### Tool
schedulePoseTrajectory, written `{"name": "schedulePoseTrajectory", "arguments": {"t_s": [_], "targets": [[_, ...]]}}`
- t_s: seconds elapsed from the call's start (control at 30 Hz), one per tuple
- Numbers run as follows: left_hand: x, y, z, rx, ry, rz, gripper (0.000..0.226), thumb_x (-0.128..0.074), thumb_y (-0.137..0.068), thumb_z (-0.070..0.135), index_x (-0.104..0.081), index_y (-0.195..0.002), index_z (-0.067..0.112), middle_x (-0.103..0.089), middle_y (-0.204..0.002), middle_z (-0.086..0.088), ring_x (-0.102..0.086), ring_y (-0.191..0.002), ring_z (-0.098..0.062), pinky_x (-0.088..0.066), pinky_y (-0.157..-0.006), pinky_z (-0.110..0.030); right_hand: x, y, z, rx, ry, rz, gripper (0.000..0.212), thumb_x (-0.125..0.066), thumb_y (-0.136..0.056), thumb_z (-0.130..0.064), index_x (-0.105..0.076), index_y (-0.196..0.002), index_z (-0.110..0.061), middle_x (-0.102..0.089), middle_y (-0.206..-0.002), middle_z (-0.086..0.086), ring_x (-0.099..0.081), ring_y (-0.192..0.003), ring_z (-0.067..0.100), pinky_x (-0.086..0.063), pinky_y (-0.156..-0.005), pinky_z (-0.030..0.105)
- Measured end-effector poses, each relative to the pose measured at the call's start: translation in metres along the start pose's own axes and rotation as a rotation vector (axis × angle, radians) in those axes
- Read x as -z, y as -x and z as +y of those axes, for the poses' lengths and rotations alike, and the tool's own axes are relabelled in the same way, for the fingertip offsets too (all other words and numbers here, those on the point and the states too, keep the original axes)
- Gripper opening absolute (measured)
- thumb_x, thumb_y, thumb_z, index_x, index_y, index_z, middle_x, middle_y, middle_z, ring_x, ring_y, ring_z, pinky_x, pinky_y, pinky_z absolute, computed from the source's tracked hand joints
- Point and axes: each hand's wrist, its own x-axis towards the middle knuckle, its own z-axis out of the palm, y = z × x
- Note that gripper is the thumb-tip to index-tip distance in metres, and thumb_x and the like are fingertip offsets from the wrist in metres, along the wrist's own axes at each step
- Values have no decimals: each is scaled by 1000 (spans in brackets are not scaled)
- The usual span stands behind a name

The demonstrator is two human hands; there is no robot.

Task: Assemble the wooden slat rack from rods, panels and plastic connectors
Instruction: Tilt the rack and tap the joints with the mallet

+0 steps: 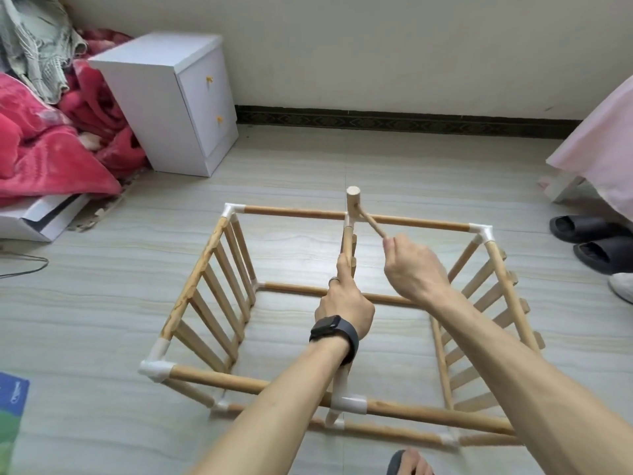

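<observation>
Left hand [346,299], with a ring and a dark wristwatch [334,332], curls round the middle rod [348,243] of the slat rack [212,279], which stands in the middle of the floor [102,303]. Right hand [409,269] grips the thin handle of a small wooden mallet [352,198]; its head sits at the white T-connector [347,221] on the rack's far top rail, though contact cannot be told. Print on the blue sheet [13,392] at the floor's near left edge is too blurred to read. Toward the far left corner stand a white cabinet [171,101] with yellow knobs and a red blanket [44,138]. At the right edge lie black slippers [596,241], a white shoe [621,286] and pink cloth [606,132]. Both forearms cross over the rack's near rails.
</observation>
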Motion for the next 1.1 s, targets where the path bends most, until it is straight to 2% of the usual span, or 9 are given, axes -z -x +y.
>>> {"name": "schedulePoseTrajectory", "arguments": {"t_s": [0.13,0.2,0.27,0.33,0.43,0.6,0.87,1.0,1.1], "targets": [[0,-4,0,4,1,5,76,-44,-90,15,-2,-147,39,-60,-115,-11,-63,-95,-38,-44,-73,-43,7,1,-9,209,-397,391,33,-22,-108,-48,-41,-94,-24,-51,-50,-3,-49,-40,18,-30,-37,26],[0,-5,0,5,8,3,76,-44,-89,15,-2,-147,40,-60,-115,-10,-63,-96,-38,-44,-73,-43,2,1,-10,158,-231,250,34,-21,-108,-46,-41,-98,-21,-53,-57,-2,-52,-48,19,-35,-45,32],[0,-2,-1,4,17,0,74,-44,-89,15,-4,-146,40,-60,-117,-10,-63,-96,-38,-44,-73,-42,-4,1,-4,11,49,-59,41,-19,-108,-46,-49,-104,-17,-62,-80,6,-57,-73,32,-39,-63,39],[-1,-2,-1,-4,9,0,75,-43,-89,15,-3,-147,40,-60,-115,-11,-63,-96,-39,-44,-74,-43,-6,0,2,-7,-30,-15,45,-21,-108,-47,-53,-98,-17,-66,-84,10,-58,-74,33,-40,-62,40],[-2,-5,-1,2,-9,18,76,-44,-89,16,-2,-148,38,-60,-114,-11,-63,-95,-38,-46,-74,-45,-7,6,0,101,-325,331,39,-23,-109,-45,-45,-91,-18,-58,-59,2,-54,-50,25,-34,-46,32],[-1,-5,0,6,-74,20,75,-42,-90,16,-1,-149,36,-59,-117,-9,-63,-99,-38,-40,-74,-42,-7,9,7,-54,84,-91,45,-19,-107,-46,-52,-104,-16,-60,-83,7,-55,-78,34,-40,-67,41],[15,-52,-3,-19,-267,40,71,-40,-93,19,-4,-154,26,-57,-113,-9,-63,-92,-32,-47,-74,-42,30,73,60,9,-302,215,36,-36,-105,-44,-53,-77,-28,-53,-48,-4,-52,-42,12,-38,-45,32],[30,-83,-3,-18,-326,45,67,-43,-95,22,-10,-154,22,-56,-117,-11,-61,-95,-32,-53,-82,-46,42,126,90,-88,-489,299,9,-55,-100,-33,-58,-103,-40,-63,-57,-13,-57,-46,6,-40,-45,19],[46,-96,3,-100,-719,90,67,-48,-94,27,-18,-152,17,-48,-132,-12,-54,-107,-29,-46,-84,-44,58,153,102,-171,-695,389,14,-64,-98,-21,-62,-101,-35,-74,-72,-4,-54,-43,9,-45,-46,22]]}}
